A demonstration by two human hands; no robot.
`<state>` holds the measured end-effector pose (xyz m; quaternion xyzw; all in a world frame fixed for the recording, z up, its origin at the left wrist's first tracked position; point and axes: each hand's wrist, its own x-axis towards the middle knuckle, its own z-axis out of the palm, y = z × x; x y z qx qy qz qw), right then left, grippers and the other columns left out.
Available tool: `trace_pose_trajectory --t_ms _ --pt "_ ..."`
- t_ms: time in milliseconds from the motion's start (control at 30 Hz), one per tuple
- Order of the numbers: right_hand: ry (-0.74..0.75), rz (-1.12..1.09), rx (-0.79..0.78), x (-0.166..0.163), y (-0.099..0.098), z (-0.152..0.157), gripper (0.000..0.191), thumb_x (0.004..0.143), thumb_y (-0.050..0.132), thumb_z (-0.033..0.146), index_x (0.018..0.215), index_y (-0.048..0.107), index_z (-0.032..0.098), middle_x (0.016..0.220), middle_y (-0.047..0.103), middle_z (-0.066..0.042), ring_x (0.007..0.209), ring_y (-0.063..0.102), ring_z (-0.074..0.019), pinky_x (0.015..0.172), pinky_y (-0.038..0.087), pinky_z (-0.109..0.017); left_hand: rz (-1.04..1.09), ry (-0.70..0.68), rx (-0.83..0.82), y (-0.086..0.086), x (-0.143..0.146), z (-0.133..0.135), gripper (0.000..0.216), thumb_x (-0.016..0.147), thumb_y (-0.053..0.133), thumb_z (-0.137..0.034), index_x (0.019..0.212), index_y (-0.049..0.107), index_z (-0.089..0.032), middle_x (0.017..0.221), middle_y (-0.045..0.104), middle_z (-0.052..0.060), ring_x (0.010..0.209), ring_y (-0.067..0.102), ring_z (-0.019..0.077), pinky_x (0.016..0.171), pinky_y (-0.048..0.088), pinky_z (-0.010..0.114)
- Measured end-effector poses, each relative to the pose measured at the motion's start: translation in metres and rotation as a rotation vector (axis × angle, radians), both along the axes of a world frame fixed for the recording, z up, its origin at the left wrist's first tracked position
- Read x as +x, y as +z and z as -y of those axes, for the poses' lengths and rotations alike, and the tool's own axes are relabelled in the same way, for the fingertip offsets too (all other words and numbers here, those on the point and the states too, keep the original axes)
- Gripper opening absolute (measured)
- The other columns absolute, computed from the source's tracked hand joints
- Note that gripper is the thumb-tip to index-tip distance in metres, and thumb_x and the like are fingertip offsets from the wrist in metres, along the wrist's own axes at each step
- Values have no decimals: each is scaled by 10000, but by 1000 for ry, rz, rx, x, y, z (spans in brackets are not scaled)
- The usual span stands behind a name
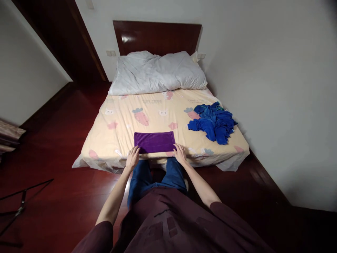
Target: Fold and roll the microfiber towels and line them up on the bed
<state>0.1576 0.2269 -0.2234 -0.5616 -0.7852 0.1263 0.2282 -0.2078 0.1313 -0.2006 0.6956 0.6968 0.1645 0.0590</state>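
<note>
A purple towel (154, 142), folded into a flat rectangle with a stitched hem, lies near the front edge of the bed. At its near left corner my left hand (133, 157) has its fingers closed on the edge. My right hand (180, 153) grips the near right corner in the same way, thumb partly out of sight. Off to the right, a rumpled heap of blue cloths (214, 121) rests on the patterned bedsheet (121, 112), apart from both hands.
A bunched white quilt (158, 72) lies across the head of the bed, before the dark wooden headboard (158, 37). A wall (276, 98) runs along the right side. On the floor at left stands a black metal stand (22, 202), partly in view.
</note>
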Motion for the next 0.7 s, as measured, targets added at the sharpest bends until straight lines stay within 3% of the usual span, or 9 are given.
trace_pose_trajectory --t_ms 67,167,467,700 --pt "154 54 4 -6 2 4 489 1033 345 260 1484 521 191 1554 504 -99 1466 408 -224 1212 315 -410 -49 -124 -25 -3 10 -1 555 961 428 -174 1513 472 -184 1622 405 124 1538 300 278 1234 310 472" --pt "259 158 -43 -19 0 3 525 1025 358 242 1533 472 180 1642 389 -76 1543 293 -221 1262 234 -432 -93 -119 -78 -12 21 -8 629 929 449 -165 1557 420 -180 1667 323 121 1571 221 300 1253 262 510" --pt "193 313 -163 -35 -12 -11 621 1010 402 240 1619 301 177 1700 215 -102 1586 186 -250 1277 150 -539 -121 -11 -150 -35 20 -26 728 872 477 -172 1587 354 -114 1668 287 190 1570 215 332 1259 226 534" --pt "163 342 -207 -39 -17 -24 649 1002 445 268 1624 278 189 1697 211 -127 1587 182 -242 1267 141 -578 -149 30 -184 -39 21 -48 711 872 486 -166 1566 380 -53 1621 346 257 1540 282 377 1240 247 572"
